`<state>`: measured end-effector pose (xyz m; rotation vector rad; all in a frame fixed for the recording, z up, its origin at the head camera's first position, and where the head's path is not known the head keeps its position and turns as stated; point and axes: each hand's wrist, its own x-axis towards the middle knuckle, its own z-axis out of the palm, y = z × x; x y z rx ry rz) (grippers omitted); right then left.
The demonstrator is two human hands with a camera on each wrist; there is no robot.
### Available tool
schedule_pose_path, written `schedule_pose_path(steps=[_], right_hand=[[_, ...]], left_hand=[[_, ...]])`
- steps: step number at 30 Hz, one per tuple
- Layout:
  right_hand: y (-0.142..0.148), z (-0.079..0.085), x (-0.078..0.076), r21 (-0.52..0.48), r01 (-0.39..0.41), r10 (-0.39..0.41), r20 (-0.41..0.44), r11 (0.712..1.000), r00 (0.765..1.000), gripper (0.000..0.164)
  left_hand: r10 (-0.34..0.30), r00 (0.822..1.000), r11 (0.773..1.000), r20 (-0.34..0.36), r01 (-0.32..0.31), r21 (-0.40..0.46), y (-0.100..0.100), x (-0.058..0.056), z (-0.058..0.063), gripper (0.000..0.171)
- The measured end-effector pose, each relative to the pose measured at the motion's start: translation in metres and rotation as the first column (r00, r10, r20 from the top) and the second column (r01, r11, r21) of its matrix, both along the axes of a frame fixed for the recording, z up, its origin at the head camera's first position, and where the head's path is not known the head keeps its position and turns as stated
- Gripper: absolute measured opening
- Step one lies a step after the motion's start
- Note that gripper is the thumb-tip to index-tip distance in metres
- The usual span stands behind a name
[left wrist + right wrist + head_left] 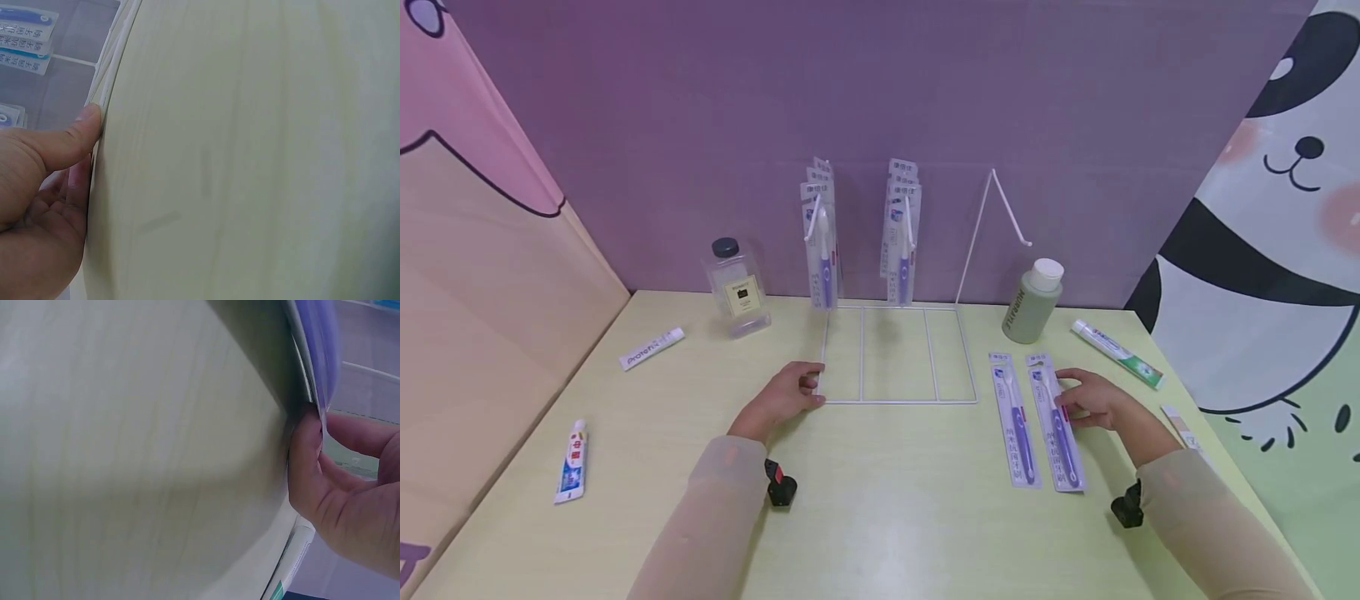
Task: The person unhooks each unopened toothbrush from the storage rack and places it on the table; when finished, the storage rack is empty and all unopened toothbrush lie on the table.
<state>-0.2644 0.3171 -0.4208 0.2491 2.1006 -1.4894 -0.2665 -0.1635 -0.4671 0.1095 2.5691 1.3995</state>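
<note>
1 toothbrush pack (1056,425), edge in right grip (1094,402), sits beside another (1015,421).

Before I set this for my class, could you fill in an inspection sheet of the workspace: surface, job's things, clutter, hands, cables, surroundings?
Surface: pale, faintly grained table.
Job's things: white wire rack; hung toothbrush packs at its left and middle, none on its right hook; two loose packs right of it.
Clutter: clear bottle, greenish bottle, left tubes, right tube; a slim item partly hidden by the right arm.
Left hand: grips the rack's left edge.
Right hand: pinches the right-hand loose pack.
Cables: nothing seen.
Surroundings: purple backdrop; cartoon-printed cloths either side.
</note>
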Motion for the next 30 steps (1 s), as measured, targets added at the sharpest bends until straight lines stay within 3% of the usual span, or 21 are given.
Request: schedule_pose_path(steps=[5, 10, 13, 16, 18, 20, 25, 27, 30], right_hand=[[-0.002, 0.007, 0.001, 0.119, -0.023, 0.026, -0.021, 0.993, 0.999, 0.066], [-0.017, 0.025, -0.006, 0.263, -0.069, 0.097, -0.097, 0.962, 0.991, 0.058], [-0.043, 0.037, -0.017, 0.327, -0.116, 0.181, -0.175, 0.938, 0.968, 0.053], [-0.076, 0.049, -0.027, 0.351, -0.136, 0.243, -0.281, 0.926, 0.928, 0.045], [-0.102, 0.057, -0.035, 0.319, -0.131, 0.255, -0.389, 0.939, 0.885, 0.039], [-0.126, 0.064, -0.044, 0.304, -0.104, 0.255, -0.51, 0.947, 0.822, 0.036], [-0.18, 0.081, -0.063, 0.135, -0.032, 0.126, -0.778, 0.99, 0.615, 0.041], [-0.198, 0.087, -0.07, 0.038, -0.031, 0.049, -0.843, 0.999, 0.535, 0.044], [-0.218, 0.092, -0.08, -0.073, -0.022, -0.056, -0.899, 0.997, 0.434, 0.043]], left_hand=[[-0.015, 1.0, 1.0, -0.009, 0.015, -0.01, 0.0, 0.001, 0.002, 0.054], [-0.02, 1.0, 1.0, -0.01, 0.02, -0.003, 0.001, 0.002, 0.002, 0.054], [-0.013, 1.0, 1.0, -0.012, 0.013, -0.006, 0.0, 0.002, 0.002, 0.054], [-0.007, 1.0, 1.0, -0.013, 0.007, -0.009, 0.0, 0.002, 0.001, 0.054], [-0.002, 1.0, 1.0, -0.014, 0.002, -0.012, 0.0, 0.002, 0.001, 0.054], [-0.001, 1.0, 1.0, -0.017, 0.001, -0.011, -0.001, 0.001, 0.001, 0.054], [-0.001, 0.999, 1.0, -0.032, 0.001, -0.002, -0.001, 0.002, 0.0, 0.054], [0.001, 0.999, 1.0, -0.034, -0.002, -0.003, 0.0, 0.002, 0.0, 0.054], [0.004, 0.999, 1.0, -0.038, -0.005, -0.012, -0.001, 0.002, -0.001, 0.054]])
